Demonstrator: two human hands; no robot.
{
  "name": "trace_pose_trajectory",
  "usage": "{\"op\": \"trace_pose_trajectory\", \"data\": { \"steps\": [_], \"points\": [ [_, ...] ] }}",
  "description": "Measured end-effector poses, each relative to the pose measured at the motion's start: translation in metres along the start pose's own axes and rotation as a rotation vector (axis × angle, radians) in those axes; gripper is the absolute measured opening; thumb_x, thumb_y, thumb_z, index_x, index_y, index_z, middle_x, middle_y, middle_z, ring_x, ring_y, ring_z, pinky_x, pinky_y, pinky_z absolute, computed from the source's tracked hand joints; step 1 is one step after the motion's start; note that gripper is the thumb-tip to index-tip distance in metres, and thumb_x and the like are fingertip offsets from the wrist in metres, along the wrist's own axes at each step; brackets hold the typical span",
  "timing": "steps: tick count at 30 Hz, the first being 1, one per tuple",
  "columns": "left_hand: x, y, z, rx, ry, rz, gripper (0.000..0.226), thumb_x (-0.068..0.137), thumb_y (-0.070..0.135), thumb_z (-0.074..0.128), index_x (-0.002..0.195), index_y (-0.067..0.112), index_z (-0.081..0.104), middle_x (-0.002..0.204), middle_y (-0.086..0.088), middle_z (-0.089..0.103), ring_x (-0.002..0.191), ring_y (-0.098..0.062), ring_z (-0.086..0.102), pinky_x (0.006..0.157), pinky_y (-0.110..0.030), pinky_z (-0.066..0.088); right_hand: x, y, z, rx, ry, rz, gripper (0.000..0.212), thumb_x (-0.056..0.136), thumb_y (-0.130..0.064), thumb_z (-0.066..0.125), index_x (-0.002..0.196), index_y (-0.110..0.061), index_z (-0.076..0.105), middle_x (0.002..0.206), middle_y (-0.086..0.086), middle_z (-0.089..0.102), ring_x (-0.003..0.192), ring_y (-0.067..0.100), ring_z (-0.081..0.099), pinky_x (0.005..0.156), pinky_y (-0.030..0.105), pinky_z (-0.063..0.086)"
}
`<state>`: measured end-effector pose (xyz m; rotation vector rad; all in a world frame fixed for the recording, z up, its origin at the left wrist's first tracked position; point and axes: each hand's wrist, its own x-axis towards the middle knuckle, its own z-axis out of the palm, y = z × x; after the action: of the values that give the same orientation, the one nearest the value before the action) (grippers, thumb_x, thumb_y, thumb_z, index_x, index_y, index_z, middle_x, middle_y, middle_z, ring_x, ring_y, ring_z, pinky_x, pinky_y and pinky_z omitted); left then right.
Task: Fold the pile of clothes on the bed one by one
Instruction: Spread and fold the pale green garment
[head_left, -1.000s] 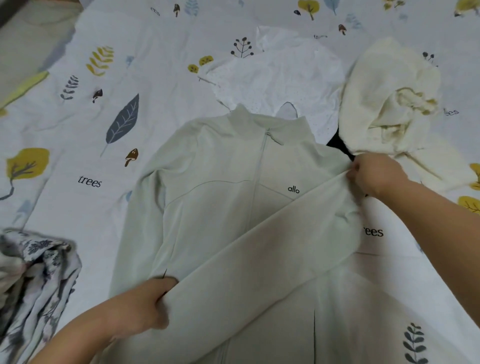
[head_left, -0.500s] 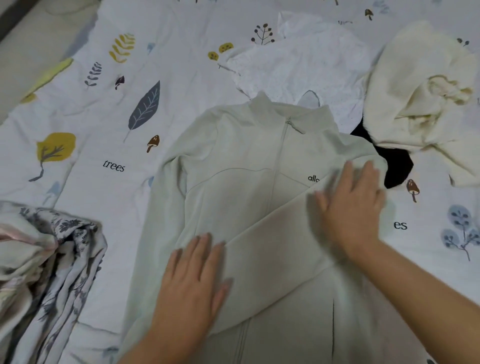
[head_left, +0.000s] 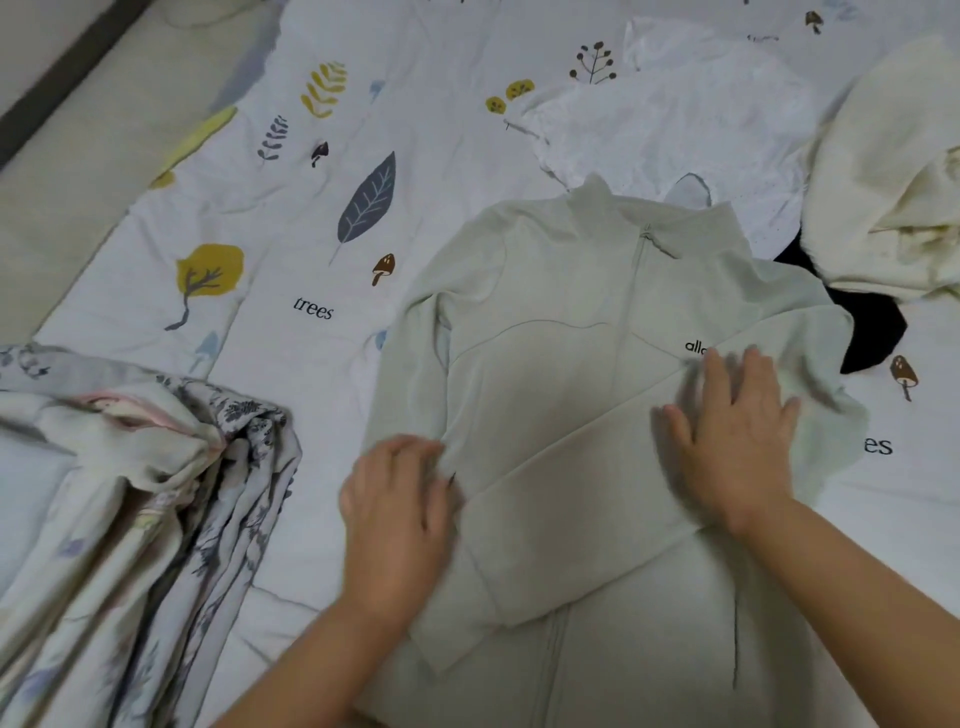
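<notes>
bare sheet (head_left: 322, 374) left of the jacket (head_left: 545, 364); crumpled floral bedding (head_left: 156, 493) crowds the near left, cream garment (head_left: 893, 171) far right.

Both hands (head_left: 737, 441) flat on pale green jacket (head_left: 545, 312), sleeve folded across.

jacket (head_left: 545, 374) mid-bed | bundle (head_left: 130, 493) to its left | top (head_left: 675, 119) behind | both hands on jacket

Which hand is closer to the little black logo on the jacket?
The right hand: its fingertips almost touch the logo on the jacket. The left hand rests far off, near the jacket's other edge.
</notes>
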<state>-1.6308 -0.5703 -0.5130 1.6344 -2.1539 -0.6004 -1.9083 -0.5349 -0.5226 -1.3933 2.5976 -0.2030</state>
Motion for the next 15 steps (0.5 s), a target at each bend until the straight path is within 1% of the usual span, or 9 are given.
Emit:
{"op": "trace_pose_trajectory", "data": {
  "steps": [2,3,6,9,10,12,13,14,15],
  "points": [
    [0.018,-0.016,-0.014,-0.019,0.055,-0.204,0.024,0.088,0.016,0.05,0.109,0.008,0.058,0.108,-0.012,0.055,0.105,-0.029,0.048,0.091,-0.035,0.032,-0.022,-0.029,-0.007,0.15,0.044,-0.117,0.051,0.088,-0.021,0.058,0.133,-0.001,0.045,0.14,0.03,0.035,0.132,0.042,0.031,0.107,0.051,0.024],
    [0.028,-0.024,-0.019,-0.024,0.028,-0.301,0.024,0.088,0.011,0.053,0.111,0.004,0.057,0.108,-0.015,0.055,0.105,-0.032,0.05,0.091,-0.037,0.035,-0.035,-0.046,-0.008,0.213,0.023,-0.182,0.043,0.086,-0.016,0.057,0.126,0.001,0.052,0.131,0.03,0.044,0.123,0.044,0.041,0.102,0.05,0.032],
    [0.047,-0.036,-0.024,-0.051,-0.18,-0.505,0.031,0.087,0.017,0.058,0.115,0.004,0.052,0.106,-0.013,0.06,0.1,-0.031,0.056,0.082,-0.033,0.04,-0.073,-0.095,-0.003,0.334,-0.127,-0.327,0.037,0.076,-0.015,0.051,0.107,0.001,0.064,0.109,0.023,0.057,0.099,0.04,0.055,0.087,0.044,0.045],
    [0.056,-0.041,-0.024,-0.036,-0.361,-0.467,0.022,0.083,0.016,0.061,0.099,0.003,0.059,0.092,-0.012,0.064,0.085,-0.028,0.059,0.072,-0.032,0.043,-0.097,-0.138,0.004,0.417,-0.261,-0.396,0.024,0.084,-0.017,0.052,0.102,-0.005,0.064,0.103,0.014,0.056,0.096,0.03,0.055,0.084,0.036,0.046],
    [0.059,-0.041,-0.027,-0.097,-0.406,-0.449,0.017,0.082,0.013,0.061,0.092,0.0,0.06,0.085,-0.015,0.063,0.075,-0.027,0.058,0.067,-0.032,0.043,-0.102,-0.15,0.007,0.443,-0.259,-0.416,0.019,0.084,-0.016,0.056,0.097,-0.006,0.065,0.098,0.012,0.058,0.091,0.029,0.057,0.081,0.033,0.047],
    [0.065,-0.038,-0.037,-0.314,-0.445,-0.511,0.007,0.082,0.006,0.061,0.081,0.0,0.058,0.073,-0.016,0.058,0.058,-0.021,0.052,0.052,-0.027,0.042,-0.106,-0.169,0.011,0.48,-0.201,-0.441,0.011,0.077,-0.017,0.066,0.082,-0.007,0.066,0.082,0.007,0.061,0.077,0.024,0.061,0.068,0.024,0.049],
    [0.067,-0.037,-0.043,-0.406,-0.445,-0.558,0.005,0.082,0.002,0.061,0.08,0.003,0.056,0.069,-0.014,0.056,0.051,-0.018,0.052,0.044,-0.022,0.041,-0.108,-0.177,0.011,0.514,-0.215,-0.419,0.017,0.076,-0.024,0.068,0.083,-0.009,0.065,0.084,0.004,0.06,0.079,0.022,0.059,0.069,0.023,0.047],
    [0.07,-0.035,-0.051,-0.475,-0.451,-0.591,0.01,0.082,-0.001,0.061,0.079,0.005,0.055,0.066,-0.012,0.057,0.044,-0.013,0.052,0.038,-0.018,0.039,-0.11,-0.185,0.012,0.546,-0.275,-0.347,0.028,0.079,-0.036,0.067,0.091,-0.011,0.063,0.093,0.002,0.057,0.089,0.02,0.056,0.076,0.024,0.044],
    [0.073,-0.032,-0.059,-0.516,-0.472,-0.598,0.012,0.082,-0.003,0.061,0.078,0.006,0.054,0.063,-0.011,0.058,0.039,-0.01,0.053,0.035,-0.016,0.039,-0.113,-0.192,0.013,0.565,-0.399,-0.253,0.041,0.079,-0.049,0.063,0.099,-0.013,0.059,0.101,0.001,0.054,0.098,0.019,0.05,0.085,0.027,0.04]
  ]
}}
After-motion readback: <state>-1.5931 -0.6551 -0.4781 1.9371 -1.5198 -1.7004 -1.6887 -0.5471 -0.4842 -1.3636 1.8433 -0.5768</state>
